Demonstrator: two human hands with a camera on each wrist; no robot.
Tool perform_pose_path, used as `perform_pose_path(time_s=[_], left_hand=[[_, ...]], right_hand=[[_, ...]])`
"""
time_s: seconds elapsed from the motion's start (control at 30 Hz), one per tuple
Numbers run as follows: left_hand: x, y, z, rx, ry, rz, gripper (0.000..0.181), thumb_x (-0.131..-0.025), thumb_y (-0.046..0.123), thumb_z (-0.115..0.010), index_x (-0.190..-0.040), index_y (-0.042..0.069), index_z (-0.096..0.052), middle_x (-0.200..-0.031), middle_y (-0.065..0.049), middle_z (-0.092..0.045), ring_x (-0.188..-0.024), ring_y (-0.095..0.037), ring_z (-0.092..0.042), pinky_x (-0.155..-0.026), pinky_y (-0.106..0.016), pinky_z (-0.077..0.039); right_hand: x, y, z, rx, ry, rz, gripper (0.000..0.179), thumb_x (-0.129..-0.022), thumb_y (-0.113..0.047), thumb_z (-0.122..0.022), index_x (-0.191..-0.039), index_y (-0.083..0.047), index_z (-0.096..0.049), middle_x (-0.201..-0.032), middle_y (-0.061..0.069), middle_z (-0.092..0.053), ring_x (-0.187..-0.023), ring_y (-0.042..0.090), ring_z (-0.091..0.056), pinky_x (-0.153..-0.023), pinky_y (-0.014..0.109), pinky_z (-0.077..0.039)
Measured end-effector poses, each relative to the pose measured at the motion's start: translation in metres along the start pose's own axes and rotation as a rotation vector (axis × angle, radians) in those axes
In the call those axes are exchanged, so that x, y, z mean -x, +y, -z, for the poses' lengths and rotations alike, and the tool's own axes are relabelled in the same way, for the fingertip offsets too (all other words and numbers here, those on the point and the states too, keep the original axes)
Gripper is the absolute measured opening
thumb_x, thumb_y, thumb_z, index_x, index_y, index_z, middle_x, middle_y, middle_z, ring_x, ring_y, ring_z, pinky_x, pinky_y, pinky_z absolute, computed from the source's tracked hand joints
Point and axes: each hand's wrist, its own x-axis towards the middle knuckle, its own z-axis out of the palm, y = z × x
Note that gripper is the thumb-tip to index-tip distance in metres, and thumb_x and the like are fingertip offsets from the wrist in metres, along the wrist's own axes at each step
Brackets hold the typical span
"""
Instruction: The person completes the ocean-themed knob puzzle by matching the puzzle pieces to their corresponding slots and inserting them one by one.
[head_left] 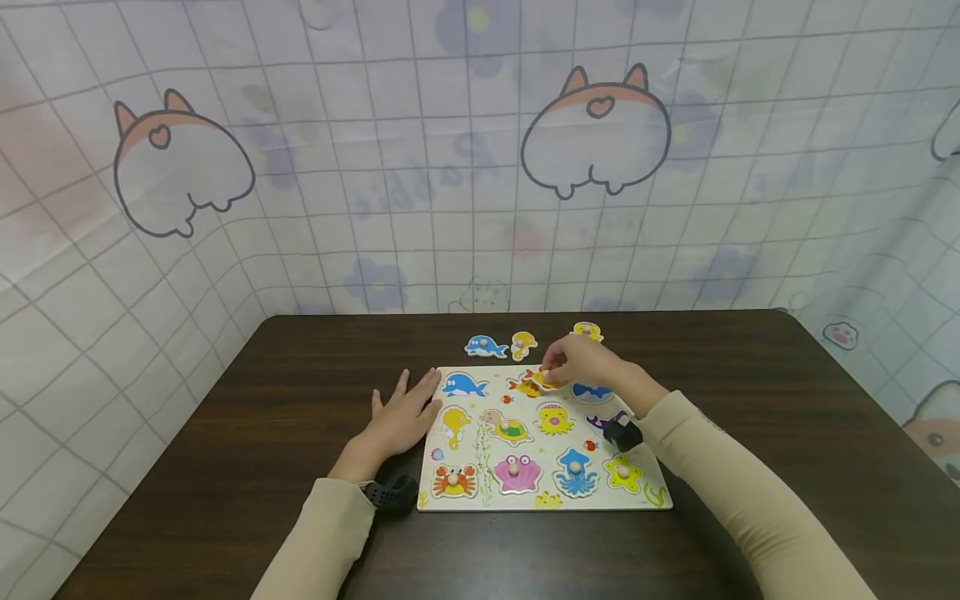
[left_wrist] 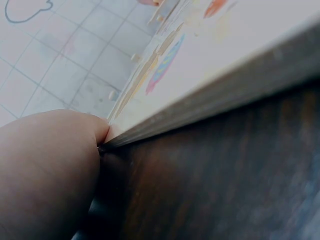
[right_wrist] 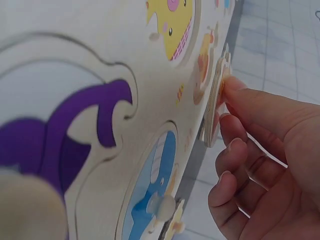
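My right hand (head_left: 581,360) pinches a small orange and yellow fish puzzle piece (head_left: 550,380) between thumb and fingertips. The fish piece (right_wrist: 216,102) is held tilted, close over the printed fish (head_left: 525,387) at the upper part of the wooden puzzle board (head_left: 480,454). In the right wrist view the other fingers curl loosely beside the piece. Fingers spread, my left hand (head_left: 397,423) lies at the board's upper left edge. The left wrist view shows part of that hand (left_wrist: 55,155) against the board's side (left_wrist: 200,107).
Beyond the board lie a blue whale piece (head_left: 486,347), a seahorse piece (head_left: 522,345) and a yellow piece (head_left: 587,331). Knobbed pieces sit in the board, among them a crab (head_left: 453,481), a pink shell (head_left: 517,473) and a starfish (head_left: 623,473). A patterned curtain (head_left: 405,167) hangs behind the dark table (head_left: 225,467).
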Motion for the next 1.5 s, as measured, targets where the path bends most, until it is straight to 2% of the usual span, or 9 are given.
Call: perform_pose_path(time_s=[0.37,0.67,1.07,1.5], left_hand=[[0.001,0.000,0.002,0.012,-0.007,0.000,0.064,-0.109,0.038,-0.045,-0.166,0.019,-0.021,-0.170,-0.005,-0.019,-0.156,-0.039,0.001,-0.112,-0.075,0.009],[0.003,-0.001,0.002,0.009,0.000,-0.012,0.064,-0.109,0.036,-0.046,-0.165,0.017,-0.022,-0.169,-0.006,-0.021,-0.156,-0.040,0.000,-0.111,-0.076,0.009],[0.004,-0.001,0.003,0.004,-0.004,-0.022,0.064,-0.109,0.036,-0.046,-0.165,0.017,-0.022,-0.169,-0.005,-0.021,-0.156,-0.040,0.000,-0.111,-0.076,0.009],[0.005,-0.004,0.001,0.008,-0.010,-0.039,0.063,-0.110,0.035,-0.045,-0.166,0.018,-0.022,-0.170,-0.005,-0.020,-0.156,-0.039,0.001,-0.111,-0.076,0.008]], right_hand=[[-0.006,-0.016,-0.010,0.036,-0.023,0.028,0.005,-0.095,-0.015,-0.075,-0.094,-0.010,-0.074,-0.083,0.000,-0.063,-0.075,0.016,-0.054,-0.070,0.030,-0.046],[-0.010,-0.024,-0.014,0.065,-0.023,0.020,0.005,-0.095,-0.016,-0.076,-0.093,-0.011,-0.075,-0.080,0.000,-0.062,-0.075,0.016,-0.053,-0.072,0.031,-0.044],[-0.009,-0.025,-0.020,0.075,-0.020,-0.025,0.007,-0.093,-0.017,-0.078,-0.093,-0.012,-0.075,-0.081,0.000,-0.062,-0.077,0.017,-0.054,-0.073,0.031,-0.045],[-0.006,-0.022,-0.021,0.078,-0.020,-0.009,0.007,-0.095,-0.018,-0.076,-0.093,-0.011,-0.075,-0.078,0.000,-0.061,-0.073,0.016,-0.053,-0.069,0.030,-0.044]])
